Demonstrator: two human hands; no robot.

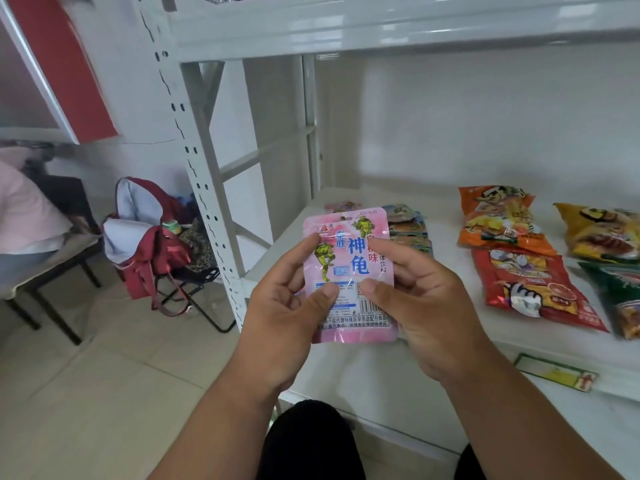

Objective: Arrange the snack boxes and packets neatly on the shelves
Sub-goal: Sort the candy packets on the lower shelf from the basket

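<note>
A pink packet (349, 268) with blue lettering and green turtle figures is held upright in front of the white shelf (381, 358). My left hand (280, 317) pinches its left side, thumb on the front. My right hand (422, 299) grips its right side, thumb on the front too. Behind it on the shelf lies a row of small blue-green packets (412, 226) and another pink packet (341, 206). To the right lie an orange packet (498, 220), a red packet (530, 292), a yellow packet (602, 233) and a green packet (620, 289).
A white shelf board (381, 29) runs overhead, with a perforated upright post (194, 161) at the left. A green-edged price label (557, 372) is on the shelf's front edge. On the tiled floor to the left stand a folding stool with a red backpack (152, 244) and a bench (45, 268).
</note>
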